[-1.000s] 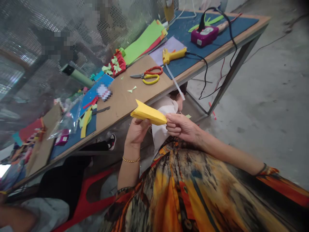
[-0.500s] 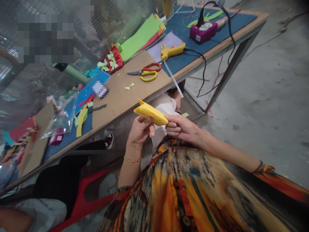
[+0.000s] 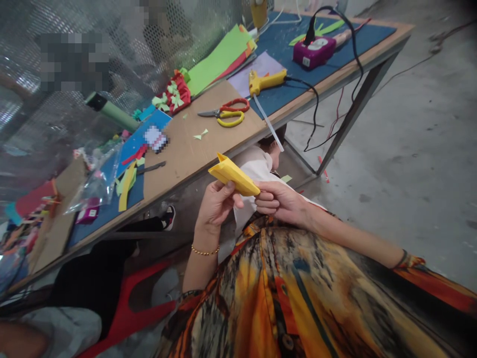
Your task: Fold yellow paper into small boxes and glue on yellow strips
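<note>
A folded yellow paper bag (image 3: pixel 235 177) is held between both hands in front of the table edge, its open end pointing up and left. My left hand (image 3: pixel 216 203) is closed on its lower left side, thumb pressed to the paper, with the lower fingers partly behind it. At the bag's right end my right hand (image 3: pixel 278 199) pinches the corner, fingers curled. On the cardboard sheet (image 3: pixel 179 149) beyond lie scissors (image 3: pixel 227 113) with one red and one yellow handle, and a small pale green paper bow (image 3: pixel 201 134).
A yellow glue gun (image 3: pixel 266 81) lies near the table's edge, its glue stick jutting over. A purple power socket (image 3: pixel 314 51) with black cables sits behind it. Green paper sheets (image 3: pixel 219 59) lie at the back. Another person's white sleeve (image 3: pixel 253 161) is close beyond my hands, below the table.
The yellow paper bag has shifted slightly right and down, and its open end looks a little wider. Both hands keep their hold on it.
</note>
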Demonstrator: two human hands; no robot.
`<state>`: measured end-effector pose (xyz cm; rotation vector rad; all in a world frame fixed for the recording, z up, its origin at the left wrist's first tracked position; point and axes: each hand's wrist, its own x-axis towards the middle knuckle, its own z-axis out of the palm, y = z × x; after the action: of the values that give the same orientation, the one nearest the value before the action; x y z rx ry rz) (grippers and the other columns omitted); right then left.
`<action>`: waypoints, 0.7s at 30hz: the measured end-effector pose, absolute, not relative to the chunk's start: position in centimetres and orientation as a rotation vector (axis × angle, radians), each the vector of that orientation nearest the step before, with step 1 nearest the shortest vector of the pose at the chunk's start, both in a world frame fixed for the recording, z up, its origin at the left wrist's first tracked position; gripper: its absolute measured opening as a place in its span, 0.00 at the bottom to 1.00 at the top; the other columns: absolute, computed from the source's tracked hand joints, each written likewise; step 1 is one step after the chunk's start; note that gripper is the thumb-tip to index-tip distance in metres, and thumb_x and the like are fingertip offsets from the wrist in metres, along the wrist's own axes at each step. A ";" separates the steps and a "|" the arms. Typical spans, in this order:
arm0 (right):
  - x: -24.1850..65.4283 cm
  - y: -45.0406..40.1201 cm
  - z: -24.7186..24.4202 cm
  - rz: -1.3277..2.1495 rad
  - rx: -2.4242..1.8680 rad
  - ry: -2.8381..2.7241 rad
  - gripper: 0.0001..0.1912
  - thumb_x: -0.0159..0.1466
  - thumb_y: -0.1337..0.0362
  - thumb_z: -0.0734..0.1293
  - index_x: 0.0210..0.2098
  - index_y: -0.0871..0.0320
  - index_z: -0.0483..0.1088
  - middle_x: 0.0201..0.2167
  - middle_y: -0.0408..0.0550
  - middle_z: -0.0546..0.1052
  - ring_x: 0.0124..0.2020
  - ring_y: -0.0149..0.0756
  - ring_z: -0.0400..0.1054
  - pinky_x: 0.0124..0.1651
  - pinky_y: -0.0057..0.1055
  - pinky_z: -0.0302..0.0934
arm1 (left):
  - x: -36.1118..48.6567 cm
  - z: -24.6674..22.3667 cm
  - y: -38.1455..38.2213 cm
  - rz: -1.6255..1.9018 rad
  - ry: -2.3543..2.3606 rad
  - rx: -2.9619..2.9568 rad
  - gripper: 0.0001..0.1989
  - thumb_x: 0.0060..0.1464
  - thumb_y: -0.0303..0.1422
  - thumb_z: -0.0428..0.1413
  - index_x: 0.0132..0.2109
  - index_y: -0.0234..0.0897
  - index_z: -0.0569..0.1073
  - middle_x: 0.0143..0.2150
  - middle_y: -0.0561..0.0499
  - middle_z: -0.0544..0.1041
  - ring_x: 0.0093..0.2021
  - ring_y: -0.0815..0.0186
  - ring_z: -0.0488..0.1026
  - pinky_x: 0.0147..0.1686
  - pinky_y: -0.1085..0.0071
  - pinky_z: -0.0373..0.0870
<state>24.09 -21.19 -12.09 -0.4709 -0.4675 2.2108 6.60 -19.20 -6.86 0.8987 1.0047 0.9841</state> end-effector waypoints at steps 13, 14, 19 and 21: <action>24.4 -21.6 -13.2 0.568 -0.947 -1.398 0.16 0.74 0.53 0.68 0.55 0.53 0.78 0.52 0.57 0.82 0.52 0.47 0.77 0.57 0.47 0.73 | 7.8 -6.4 -19.9 1.162 1.162 0.812 0.27 0.34 0.47 0.82 0.27 0.33 0.77 0.16 0.53 0.77 0.14 0.72 0.73 0.18 0.80 0.69; 24.3 -21.6 -13.4 0.444 -0.908 -1.507 0.20 0.76 0.55 0.66 0.64 0.54 0.75 0.59 0.60 0.80 0.60 0.50 0.75 0.64 0.52 0.71 | 8.0 -6.5 -20.0 1.162 1.155 0.816 0.28 0.31 0.48 0.82 0.27 0.33 0.78 0.15 0.52 0.77 0.14 0.71 0.73 0.18 0.80 0.69; 23.5 -21.2 -15.0 0.353 -0.876 -1.730 0.34 0.80 0.56 0.61 0.81 0.57 0.53 0.69 0.66 0.74 0.70 0.53 0.69 0.71 0.57 0.67 | 8.9 -7.1 -20.5 1.156 1.083 0.844 0.30 0.29 0.49 0.82 0.32 0.33 0.81 0.17 0.53 0.79 0.15 0.69 0.73 0.18 0.77 0.71; 23.5 -21.2 -15.5 0.382 -0.889 -1.749 0.35 0.80 0.56 0.59 0.83 0.57 0.49 0.70 0.66 0.73 0.71 0.52 0.68 0.72 0.57 0.66 | 9.0 -7.3 -20.5 1.148 1.067 0.868 0.29 0.31 0.48 0.82 0.33 0.34 0.81 0.19 0.53 0.80 0.15 0.69 0.74 0.19 0.76 0.72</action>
<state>23.46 -21.17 -15.46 -0.8891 -1.7494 0.3816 9.02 -20.53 -7.33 0.8677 1.0667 1.1480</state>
